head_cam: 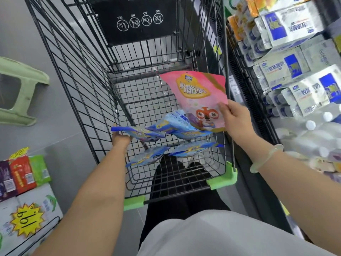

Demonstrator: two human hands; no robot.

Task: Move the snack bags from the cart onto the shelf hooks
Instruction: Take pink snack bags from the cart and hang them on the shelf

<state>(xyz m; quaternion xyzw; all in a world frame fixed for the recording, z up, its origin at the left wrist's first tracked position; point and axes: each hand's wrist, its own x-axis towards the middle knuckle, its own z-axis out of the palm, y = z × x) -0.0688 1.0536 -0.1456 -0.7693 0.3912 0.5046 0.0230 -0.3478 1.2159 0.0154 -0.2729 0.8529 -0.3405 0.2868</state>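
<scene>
Loose bags [191, 149] lie flat at the cart's [77, 85] near end. At its left wall, a blue bag's [140, 133] end is gripped by the left hand [120, 140]. Over its right side, a pink bag [199, 97] is pinched at the lower edge by the right hand [235, 121], long axis and top pointed toward the cart's far end.

Head-worn view — steeply down, close over cart [77, 74]
</scene>
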